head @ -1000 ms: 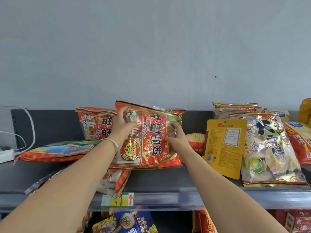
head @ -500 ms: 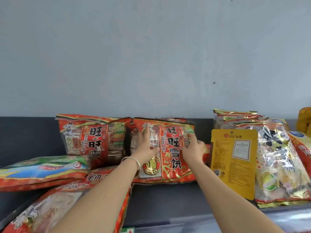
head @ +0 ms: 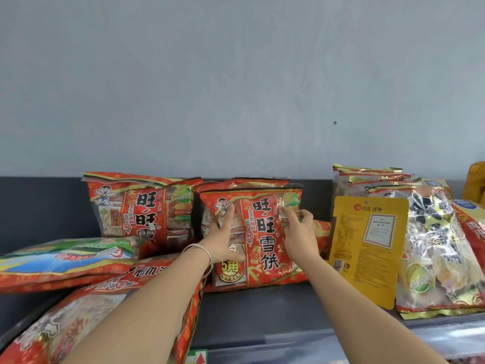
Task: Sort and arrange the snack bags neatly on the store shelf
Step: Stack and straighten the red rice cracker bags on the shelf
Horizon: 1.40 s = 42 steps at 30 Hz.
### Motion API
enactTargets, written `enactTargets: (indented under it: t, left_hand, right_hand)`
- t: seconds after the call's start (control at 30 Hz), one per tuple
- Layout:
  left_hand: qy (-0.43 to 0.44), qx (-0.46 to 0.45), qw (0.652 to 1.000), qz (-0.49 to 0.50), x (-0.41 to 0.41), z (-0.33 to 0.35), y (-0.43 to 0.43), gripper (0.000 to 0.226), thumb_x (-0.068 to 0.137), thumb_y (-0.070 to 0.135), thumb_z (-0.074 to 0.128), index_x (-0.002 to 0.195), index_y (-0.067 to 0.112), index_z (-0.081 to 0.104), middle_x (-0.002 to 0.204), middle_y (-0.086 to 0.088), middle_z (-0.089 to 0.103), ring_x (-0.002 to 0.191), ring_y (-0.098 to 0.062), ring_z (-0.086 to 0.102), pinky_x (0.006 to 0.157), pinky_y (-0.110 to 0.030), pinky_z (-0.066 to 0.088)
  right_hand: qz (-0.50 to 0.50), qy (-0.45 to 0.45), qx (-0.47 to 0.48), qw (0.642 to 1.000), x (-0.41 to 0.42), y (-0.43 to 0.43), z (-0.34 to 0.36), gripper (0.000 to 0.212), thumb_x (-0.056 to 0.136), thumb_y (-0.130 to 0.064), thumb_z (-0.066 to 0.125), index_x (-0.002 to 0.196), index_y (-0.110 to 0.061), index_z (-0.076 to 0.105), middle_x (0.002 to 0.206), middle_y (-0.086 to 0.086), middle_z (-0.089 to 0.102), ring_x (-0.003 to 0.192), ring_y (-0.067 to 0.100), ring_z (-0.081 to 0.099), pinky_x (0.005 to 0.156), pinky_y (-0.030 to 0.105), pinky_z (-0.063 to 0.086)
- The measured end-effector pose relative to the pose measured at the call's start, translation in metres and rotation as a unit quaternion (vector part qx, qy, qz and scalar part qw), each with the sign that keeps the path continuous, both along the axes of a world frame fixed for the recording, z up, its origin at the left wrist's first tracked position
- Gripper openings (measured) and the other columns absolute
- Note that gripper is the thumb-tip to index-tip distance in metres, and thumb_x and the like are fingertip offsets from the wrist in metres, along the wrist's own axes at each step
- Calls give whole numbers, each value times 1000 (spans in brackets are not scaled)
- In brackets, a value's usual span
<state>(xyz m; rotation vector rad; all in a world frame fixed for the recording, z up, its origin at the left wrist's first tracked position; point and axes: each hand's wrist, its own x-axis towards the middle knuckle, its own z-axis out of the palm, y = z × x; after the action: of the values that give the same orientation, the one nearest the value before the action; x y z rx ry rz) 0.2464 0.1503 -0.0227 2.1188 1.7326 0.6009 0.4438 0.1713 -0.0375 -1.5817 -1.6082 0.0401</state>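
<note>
— Red foil, crinkly, and both hands are flat against it. That is the red rice-cracker bag [head: 252, 237], standing upright at the back of the dark shelf [head: 262, 311], just right of its twin bag [head: 141, 206].

— Is either hand gripping it?

— Not by the look of it. The left hand [head: 223, 240] lies with fingers spread wide on the bag's front face; the right hand [head: 299, 232] is half curled, fingertips pressing near the top right corner. I see nothing pinched or enclosed. They seem to be steadying it against another bag behind.

— So what could go wrong?

— My guess: the bag tips forward once the palms come away, since it is puffy, light and only leaning. A slide is likely too, as its base sits on the smooth shelf near a flat-lying bag [head: 65, 261].

— And the neighbours?

— The yellow pouch [head: 367, 248] stands just beside the right wrist, propped against the clear cracker bags [head: 435, 245]. An elbow swinging outward could knock it over. On the left, the front bag [head: 78, 324] hangs near the shelf edge under the forearm; a careless pull back might drag it off.
</note>
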Motion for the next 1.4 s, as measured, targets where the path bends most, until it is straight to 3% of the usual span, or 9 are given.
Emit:
enactTargets:
  t: [0.1, 0.17, 0.37, 0.57, 0.7, 0.87, 1.1, 1.27, 1.4]
  left_hand:
    - [37, 10, 999, 6, 0, 0, -13, 119, 79, 24, 73, 140, 40, -27, 152, -24, 19, 115, -26, 55, 101, -36, 45]
    - [46, 35, 998, 18, 1, 2, -26, 106, 83, 25, 69, 146, 36, -14, 146, -19, 33, 113, -26, 56, 98, -37, 47]
    - [65, 94, 993, 43, -2, 23, -81, 56, 90, 31, 57, 141, 16, 38, 134, -8, 52, 117, -23, 53, 93, -31, 44]
    - [90, 87, 989, 81, -32, 28, -133, 42, 90, 34, 56, 128, 17, 54, 121, -6, 61, 106, -21, 58, 92, -36, 48]
    - [100, 98, 983, 117, -68, 31, -159, 32, 91, 32, 56, 121, 21, 58, 114, 0, 63, 97, -17, 59, 84, -33, 50]
    - [93, 131, 971, 177, -125, 32, -185, 34, 91, 33, 54, 124, 25, 58, 120, 2, 59, 109, -17, 55, 84, -30, 45]
    - [212, 133, 939, 238, -209, 27, -186, 36, 92, 39, 50, 127, 30, 53, 124, -1, 54, 111, -23, 54, 87, -39, 44]
    - [209, 145, 938, 235, -260, 23, -171, 35, 93, 31, 47, 128, 31, 50, 128, 1, 52, 115, -22, 51, 92, -39, 42]
    - [169, 163, 947, 217, -282, 20, -156, 32, 94, 32, 47, 125, 32, 53, 128, 3, 54, 115, -20, 52, 95, -39, 41]
  right_hand:
    - [-32, -59, 0, 998, -6, -13, 6, 65, 87, -1, 55, 140, -33, 37, 153, 10, 20, 135, 36, 32, 97, 44, 49]
    - [-29, -86, 25, 996, -12, -25, 11, 60, 87, -5, 55, 139, -30, 39, 154, 11, 22, 140, 37, 23, 106, 47, 40]
    - [102, -112, 43, 988, -36, -67, 14, 45, 93, -17, 51, 138, -22, 44, 151, 11, 28, 137, 34, 29, 103, 45, 39]
    - [272, -105, 41, 956, -81, -99, 21, 39, 98, -27, 47, 136, -17, 49, 137, 10, 44, 122, 28, 46, 100, 40, 43]
    - [336, -133, 15, 932, -120, -113, 28, 42, 98, -30, 47, 138, -18, 46, 136, 9, 45, 122, 28, 47, 97, 41, 45]
    - [387, -171, 0, 906, -176, -120, 36, 43, 97, -30, 50, 138, -21, 46, 135, 10, 47, 115, 27, 53, 95, 41, 47]
    - [417, -261, -40, 870, -258, -114, 43, 49, 91, -37, 55, 137, -22, 47, 135, 7, 52, 118, 25, 51, 95, 40, 45]
    - [335, -432, -31, 837, -307, -112, 42, 55, 87, -49, 54, 136, -27, 45, 127, 7, 52, 117, 29, 50, 93, 46, 41]
    - [261, -490, -26, 831, -329, -113, 35, 36, 91, -33, 52, 124, -22, 52, 122, 6, 58, 110, 29, 58, 84, 42, 42]
